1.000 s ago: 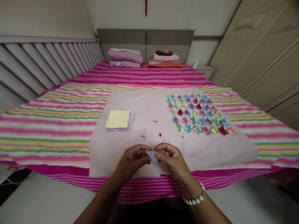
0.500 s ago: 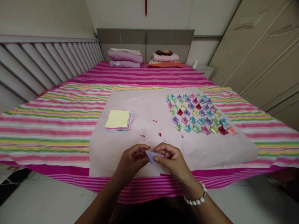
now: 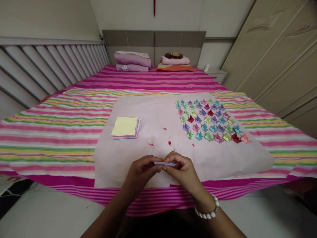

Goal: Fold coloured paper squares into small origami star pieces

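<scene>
Since 0.5 s ago, small lavender folded paper piece (image 3: 164,163) has turned from tilted triangle to flat, edge-on. Left hand (image 3: 141,170) & right hand (image 3: 182,170) each pinch one end betw. fingertips, just above near edge of pale pink sheet (image 3: 119,162) on striped bed cover (image 3: 49,132). White bead bracelet (image 3: 207,212) on right wrist. Beyond: red paper scraps (image 3: 169,143), yellow-topped stack of square papers (image 3: 125,127) at left, rows of coloured folded paper pieces (image 3: 210,122) at right. Farthest: pillows (image 3: 132,61) by headboard.
</scene>
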Tool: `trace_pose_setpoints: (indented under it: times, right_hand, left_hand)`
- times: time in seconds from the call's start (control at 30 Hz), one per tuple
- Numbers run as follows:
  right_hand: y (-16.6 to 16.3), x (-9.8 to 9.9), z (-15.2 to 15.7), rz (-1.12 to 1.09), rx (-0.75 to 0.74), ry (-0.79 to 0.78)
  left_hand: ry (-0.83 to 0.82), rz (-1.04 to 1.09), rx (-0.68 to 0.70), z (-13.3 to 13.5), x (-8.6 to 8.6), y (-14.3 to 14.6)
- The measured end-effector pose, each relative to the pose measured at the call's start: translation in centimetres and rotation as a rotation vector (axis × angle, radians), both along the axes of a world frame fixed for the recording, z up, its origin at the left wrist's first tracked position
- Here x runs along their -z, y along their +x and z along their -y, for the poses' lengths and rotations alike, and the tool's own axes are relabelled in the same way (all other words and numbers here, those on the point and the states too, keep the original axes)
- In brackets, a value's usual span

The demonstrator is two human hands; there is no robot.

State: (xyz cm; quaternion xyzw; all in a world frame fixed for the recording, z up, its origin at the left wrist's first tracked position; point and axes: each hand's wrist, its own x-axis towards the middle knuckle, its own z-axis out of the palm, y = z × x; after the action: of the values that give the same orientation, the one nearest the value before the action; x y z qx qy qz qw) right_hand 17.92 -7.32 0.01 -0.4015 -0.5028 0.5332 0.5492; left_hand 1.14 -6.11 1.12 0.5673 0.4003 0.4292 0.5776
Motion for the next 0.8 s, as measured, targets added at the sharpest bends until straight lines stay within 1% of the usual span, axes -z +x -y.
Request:
trace_pose_setpoints:
  times: [0.07, 0.13, 0.27, 0.33, 0.43, 0.53, 0.63, 0.73, 0.8]
  right_hand:
    - [-0.1, 0.0, 0.0, 0.015, 0.007, 0.005]
    - [-0.1, 0.0, 0.0, 0.031, 0.015, -0.007]
    - [0.1, 0.0, 0.0, 0.032, -0.011, -0.081]
    - [0.1, 0.0, 0.0, 0.018, -0.037, -0.103]
    - [0.1, 0.2, -0.1, -0.012, -0.059, -0.125]
    - [-0.2, 0.4, 0.0, -0.037, -0.060, -0.155]
    - [-0.4, 0.5, 0.0, -0.053, -0.076, -0.178]
    - [-0.4, 0.7, -0.1, -0.054, -0.038, -0.199]
    - [-0.3, 0.8, -0.2, -0.051, 0.010, -0.206]
  left_hand:
    - [0.057, -0.035, -0.039, -0.1, 0.0, 0.1]
    - [0.069, -0.034, -0.074, -0.2, 0.1, 0.2]
    - [-0.083, 0.021, -0.035, -0.1, 0.4, 0.4]
    - [-0.118, 0.030, -0.029, -0.1, 0.6, 0.5]
    - [-0.045, 0.001, -0.018, 0.0, 0.9, 0.6]
    - [-0.001, -0.015, -0.071, 0.0, 1.0, 0.7]
    - [-0.059, -0.011, -0.139, -0.1, 0.9, 0.8]
    - [-0.098, -0.037, -0.177, -0.2, 1.0, 0.8]
    - [-0.113, -0.040, -0.158, -0.2, 1.1, 0.8]
